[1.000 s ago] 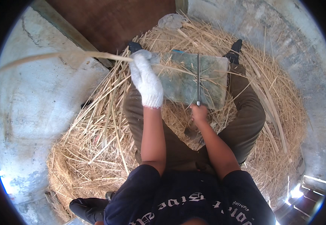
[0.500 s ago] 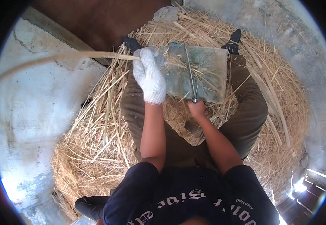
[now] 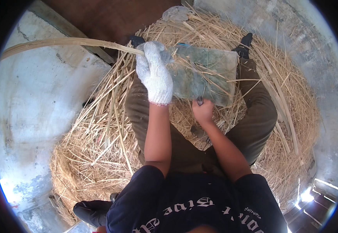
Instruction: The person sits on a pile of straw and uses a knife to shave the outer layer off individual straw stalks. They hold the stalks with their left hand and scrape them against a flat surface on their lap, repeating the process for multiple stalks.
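Note:
My left hand (image 3: 155, 73), in a white knitted glove, grips the end of a long pale bamboo-like strip (image 3: 72, 41). The strip curves away to the far left. A greyish wrap or cloth (image 3: 163, 52) shows about the gloved fingertips. My bare right hand (image 3: 203, 111) is closed around a knife (image 3: 200, 101) at the near edge of a greenish board (image 3: 225, 62); the blade is seen nearly end-on, so its length hardly shows. Thin loose slivers (image 3: 202, 71) lie across the board, which sits between my bent legs.
Piled shavings and split strips (image 3: 99, 143) surround me on the floor. Longer strips (image 3: 279, 101) lie beside my right leg. A pale wall (image 3: 40, 105) stands at the left, another (image 3: 308, 42) at the right. A crumpled plastic bag (image 3: 175, 13) rests at the far edge.
The knife has tilted up from lying along the board, so its blade now appears end-on. The strip in my left hand has swung farther away, and that hand has shifted slightly forward.

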### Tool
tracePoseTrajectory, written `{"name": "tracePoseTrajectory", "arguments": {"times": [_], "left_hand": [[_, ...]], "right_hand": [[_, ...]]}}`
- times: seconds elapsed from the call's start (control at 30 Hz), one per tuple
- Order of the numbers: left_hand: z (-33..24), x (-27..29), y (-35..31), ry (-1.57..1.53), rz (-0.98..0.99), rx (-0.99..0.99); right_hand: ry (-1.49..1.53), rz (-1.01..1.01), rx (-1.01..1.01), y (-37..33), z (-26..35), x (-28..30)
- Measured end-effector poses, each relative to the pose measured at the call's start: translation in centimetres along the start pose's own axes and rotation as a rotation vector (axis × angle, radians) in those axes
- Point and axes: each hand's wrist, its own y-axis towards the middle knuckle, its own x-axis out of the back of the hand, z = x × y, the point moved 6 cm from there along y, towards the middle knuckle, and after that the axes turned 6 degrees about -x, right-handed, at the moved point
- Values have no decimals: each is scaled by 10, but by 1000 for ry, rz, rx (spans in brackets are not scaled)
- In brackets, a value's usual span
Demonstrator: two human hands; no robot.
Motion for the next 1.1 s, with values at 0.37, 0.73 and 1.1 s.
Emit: {"name": "tracePoseTrajectory", "arguments": {"times": [0.37,0.73,1.1], "left_hand": [[-1,18,9,25,-66,4],[-12,-4,-3,78,114,30],[14,5,-3,121,96,57]], "right_hand": [[-46,96,-49,-8,64,25],[-260,157,-218,9,1,9],[-298,82,-527,28,-100,-20]]}}
